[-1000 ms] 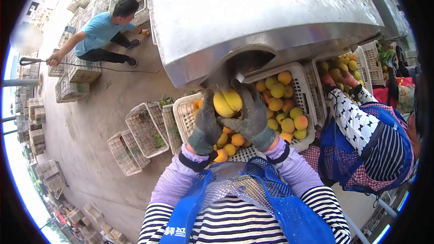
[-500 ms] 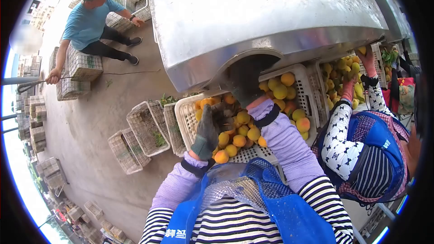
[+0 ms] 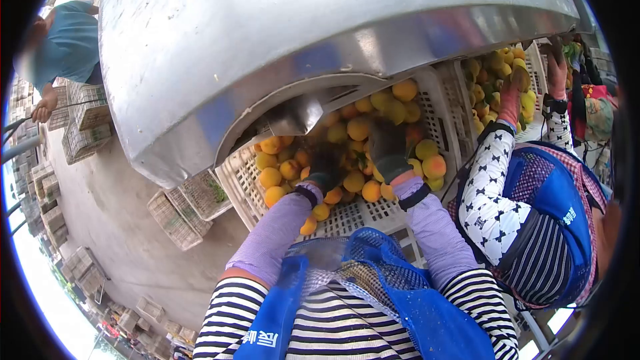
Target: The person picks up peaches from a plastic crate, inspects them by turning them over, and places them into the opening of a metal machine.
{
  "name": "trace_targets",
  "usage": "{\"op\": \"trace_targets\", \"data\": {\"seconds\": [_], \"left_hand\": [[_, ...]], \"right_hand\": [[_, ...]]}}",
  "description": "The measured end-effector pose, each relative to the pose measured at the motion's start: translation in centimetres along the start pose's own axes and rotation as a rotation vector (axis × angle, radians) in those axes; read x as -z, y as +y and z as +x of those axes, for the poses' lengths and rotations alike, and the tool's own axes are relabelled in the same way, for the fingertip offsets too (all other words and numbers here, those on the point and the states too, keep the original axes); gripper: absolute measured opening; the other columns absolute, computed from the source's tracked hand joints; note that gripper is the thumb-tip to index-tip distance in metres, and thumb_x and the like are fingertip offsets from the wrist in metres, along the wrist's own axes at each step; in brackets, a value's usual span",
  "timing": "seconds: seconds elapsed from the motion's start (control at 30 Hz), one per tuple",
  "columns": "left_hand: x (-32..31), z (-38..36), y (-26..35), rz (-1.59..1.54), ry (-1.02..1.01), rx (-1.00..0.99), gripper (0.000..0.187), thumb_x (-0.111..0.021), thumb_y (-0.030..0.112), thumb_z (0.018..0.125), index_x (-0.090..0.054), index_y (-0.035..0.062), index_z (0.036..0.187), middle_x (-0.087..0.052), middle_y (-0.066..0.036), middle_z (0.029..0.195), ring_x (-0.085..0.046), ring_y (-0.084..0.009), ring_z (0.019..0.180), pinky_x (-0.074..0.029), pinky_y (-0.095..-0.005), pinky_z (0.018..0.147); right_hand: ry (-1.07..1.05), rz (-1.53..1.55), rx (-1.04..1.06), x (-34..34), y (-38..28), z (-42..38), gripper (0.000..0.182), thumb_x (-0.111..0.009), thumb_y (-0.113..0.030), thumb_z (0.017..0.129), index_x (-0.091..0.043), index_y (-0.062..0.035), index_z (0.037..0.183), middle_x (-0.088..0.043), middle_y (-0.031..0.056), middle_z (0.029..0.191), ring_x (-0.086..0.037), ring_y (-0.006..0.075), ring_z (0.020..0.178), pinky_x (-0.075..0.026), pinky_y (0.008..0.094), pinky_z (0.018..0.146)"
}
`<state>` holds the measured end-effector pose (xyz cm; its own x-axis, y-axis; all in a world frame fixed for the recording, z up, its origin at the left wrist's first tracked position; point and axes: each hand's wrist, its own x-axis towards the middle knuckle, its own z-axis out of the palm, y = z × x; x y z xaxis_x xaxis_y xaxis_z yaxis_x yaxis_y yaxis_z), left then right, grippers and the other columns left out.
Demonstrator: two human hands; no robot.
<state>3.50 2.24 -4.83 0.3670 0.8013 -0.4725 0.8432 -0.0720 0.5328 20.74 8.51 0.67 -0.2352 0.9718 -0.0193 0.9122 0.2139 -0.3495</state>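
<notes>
Two dark grey gloved hands reach down into a white slatted plastic crate (image 3: 445, 115) heaped with yellow-orange peaches (image 3: 359, 128). The left hand (image 3: 325, 168) lies among the fruit toward the crate's left side, fingers buried between peaches, so whether its grip is spread or pressed together cannot be told. The right hand (image 3: 390, 150) rests on the heap near the crate's middle, palm down and fingers curved over the fruit; whether it pinches one cannot be told either. Both wrists wear lilac ribbed sleeves (image 3: 277, 233) with black cuffs, above a blue mesh apron (image 3: 400, 293) and a striped shirt. A large curved sheet-metal chute (image 3: 280, 40) overhangs the far edge of the crate, shading the peaches beneath it. At the crate's right edge a co-worker in a black-and-white patterned sleeve (image 3: 490, 180) reaches a pink gloved hand (image 3: 510, 100) into a neighbouring crate of peaches (image 3: 497, 70). Empty wire-mesh crates (image 3: 177, 213) sit on the concrete floor to the left.
</notes>
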Motion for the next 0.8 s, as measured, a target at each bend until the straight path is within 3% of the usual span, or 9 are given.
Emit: {"op": "trace_targets", "data": {"seconds": [0.1, 0.13, 0.23, 0.33, 0.43, 0.53, 0.63, 0.77, 0.8], "left_hand": [[2.8, 0.9, 1.5, -0.058, -0.200, 0.131, 0.060, -0.074, 0.035, 0.077, -0.059, 0.0126, 0.130, -0.056, -0.020, 0.133, -0.051, -0.0350, 0.128, -0.044, -0.0466, 0.103], [1.5, 0.9, 0.7, -0.072, -0.163, 0.129, 0.053, -0.073, 0.032, 0.078, -0.061, 0.0116, 0.126, -0.057, -0.020, 0.132, -0.053, -0.0349, 0.125, -0.045, -0.0460, 0.102], [0.2, -0.4, -2.1, -0.215, -0.053, 0.038, 0.039, -0.070, 0.025, 0.083, -0.066, 0.0081, 0.118, -0.058, -0.019, 0.131, -0.058, -0.0335, 0.119, -0.046, -0.0438, 0.101], [4.4, -5.9, -5.0, -0.669, 0.004, -0.070, 0.038, -0.063, 0.021, 0.092, -0.061, 0.0042, 0.125, -0.058, -0.017, 0.132, -0.057, -0.0285, 0.120, -0.045, -0.0401, 0.103], [6.7, -9.7, -5.3, -1.222, 0.106, 0.030, 0.045, -0.055, 0.023, 0.099, -0.050, 0.0017, 0.138, -0.054, -0.013, 0.137, -0.052, -0.0225, 0.125, -0.042, -0.0360, 0.106], [13.1, -13.0, 0.1, -1.378, 0.162, -0.071, 0.053, -0.051, 0.029, 0.103, -0.041, 0.0013, 0.147, -0.051, -0.011, 0.142, -0.050, -0.0197, 0.127, -0.039, -0.0342, 0.109], [14.4, -13.8, 1.2, -1.418, 0.104, -0.113, 0.050, -0.049, 0.030, 0.103, -0.043, 0.0022, 0.144, -0.050, -0.012, 0.141, -0.049, -0.0216, 0.128, -0.036, -0.0341, 0.111], [14.6, -14.3, 3.1, -1.809, 0.155, -0.145, 0.042, -0.055, 0.017, 0.096, -0.048, 0.0022, 0.136, -0.050, -0.011, 0.137, -0.049, -0.0225, 0.126, -0.040, -0.0365, 0.107], [13.9, -14.1, 2.7, -1.743, 0.154, -0.175, 0.046, -0.057, 0.016, 0.095, -0.046, 0.0028, 0.138, -0.049, -0.012, 0.137, -0.049, -0.0232, 0.126, -0.040, -0.0372, 0.107]], "right_hand": [[-0.263, -0.149, 0.020, -3.4, -0.2, 0.6, 0.028, -0.061, -0.018, 0.086, -0.064, -0.0104, 0.113, -0.063, 0.0137, 0.109, -0.061, 0.0310, 0.104, -0.048, 0.0466, 0.086], [-0.363, -0.171, 0.011, -4.6, -0.2, 0.9, 0.032, -0.063, -0.019, 0.084, -0.063, -0.0101, 0.115, -0.062, 0.0148, 0.115, -0.059, 0.0316, 0.111, -0.046, 0.0484, 0.091], [-0.260, -0.389, 0.104, -9.4, 0.2, 1.5, 0.038, -0.066, -0.024, 0.084, -0.060, -0.0077, 0.117, -0.059, 0.0167, 0.118, -0.056, 0.0313, 0.115, -0.044, 0.0461, 0.096], [-0.724, -0.046, -0.061, -0.9, -3.4, 3.6, 0.041, -0.069, -0.027, 0.083, -0.059, -0.0051, 0.117, -0.060, 0.0164, 0.118, -0.057, 0.0290, 0.114, -0.044, 0.0416, 0.096], [-1.082, 0.769, -0.134, 4.8, -5.7, 4.2, 0.050, -0.071, -0.029, 0.084, -0.056, -0.0022, 0.123, -0.059, 0.0151, 0.121, -0.057, 0.0253, 0.114, -0.045, 0.0365, 0.097], [-0.560, 0.904, 0.321, 7.4, -9.4, 0.5, 0.056, -0.075, -0.029, 0.083, -0.057, -0.0029, 0.129, -0.064, 0.0115, 0.118, -0.063, 0.0206, 0.102, -0.050, 0.0359, 0.089], [-0.401, 1.006, -0.110, 11.0, -11.2, -0.9, 0.067, -0.077, -0.034, 0.083, -0.051, -0.0012, 0.135, -0.060, 0.0166, 0.126, -0.060, 0.0238, 0.110, -0.049, 0.0373, 0.095], [-0.232, 0.869, 0.113, 11.7, -11.7, -3.2, 0.085, -0.083, -0.037, 0.074, -0.045, -0.0021, 0.141, -0.058, 0.0190, 0.126, -0.059, 0.0314, 0.112, -0.049, 0.0436, 0.094], [-0.179, 0.826, 0.088, 11.9, -12.2, -3.7, 0.086, -0.084, -0.037, 0.073, -0.045, -0.0024, 0.141, -0.058, 0.0194, 0.125, -0.058, 0.0329, 0.112, -0.048, 0.0441, 0.094]]}}
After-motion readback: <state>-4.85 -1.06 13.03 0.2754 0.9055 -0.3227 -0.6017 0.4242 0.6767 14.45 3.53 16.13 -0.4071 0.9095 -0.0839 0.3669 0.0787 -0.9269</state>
